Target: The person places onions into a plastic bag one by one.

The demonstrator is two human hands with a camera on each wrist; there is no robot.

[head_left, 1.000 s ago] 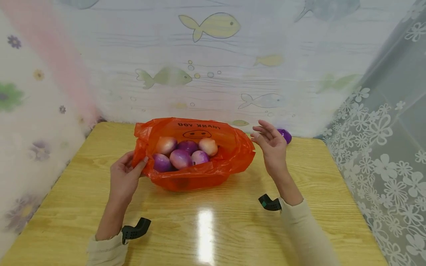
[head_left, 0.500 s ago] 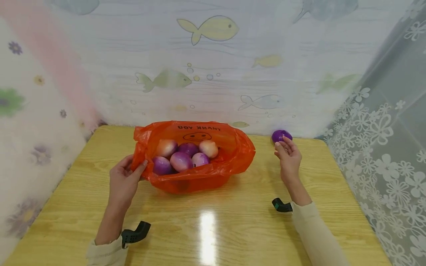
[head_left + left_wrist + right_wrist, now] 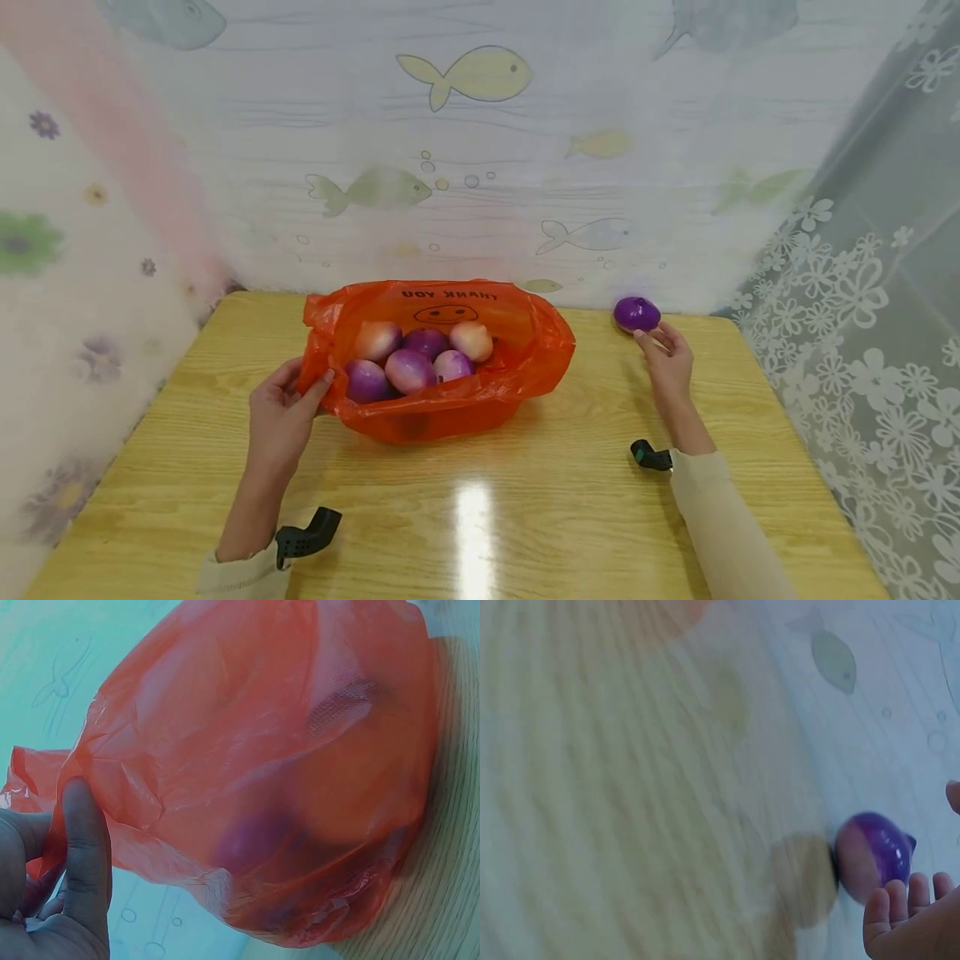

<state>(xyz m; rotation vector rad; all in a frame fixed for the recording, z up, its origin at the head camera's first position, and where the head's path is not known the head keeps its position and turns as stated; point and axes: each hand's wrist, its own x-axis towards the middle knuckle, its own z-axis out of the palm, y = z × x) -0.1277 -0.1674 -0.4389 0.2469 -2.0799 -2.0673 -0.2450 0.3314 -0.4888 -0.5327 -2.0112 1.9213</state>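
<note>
An orange-red plastic bag [image 3: 442,417] stands on the table with its mouth spread wide. Several purple-and-white onions [image 3: 410,372] lie inside it. My left hand [image 3: 281,417] pinches the bag's left rim between thumb and fingers; the left wrist view shows the thumb [image 3: 84,855] pressing the film. At the back right sits a single purple onion [image 3: 637,314] on the table. My right hand [image 3: 670,358] is at its near right side, thumb and fingers apart. In the right wrist view the fingertips [image 3: 895,892] overlap the onion's lower edge; whether they touch it I cannot tell.
The wooden table [image 3: 570,500] meets a fish-patterned wall covering [image 3: 480,167] along its back edge. A flower-patterned lace curtain [image 3: 870,400] hangs along the right side. Black camera mounts [image 3: 307,535] sit at both wrists.
My right hand has moved away from the bag's right side, rightward to the lone onion. The left hand keeps its pinch on the bag, and the head view has tilted slightly up.
</note>
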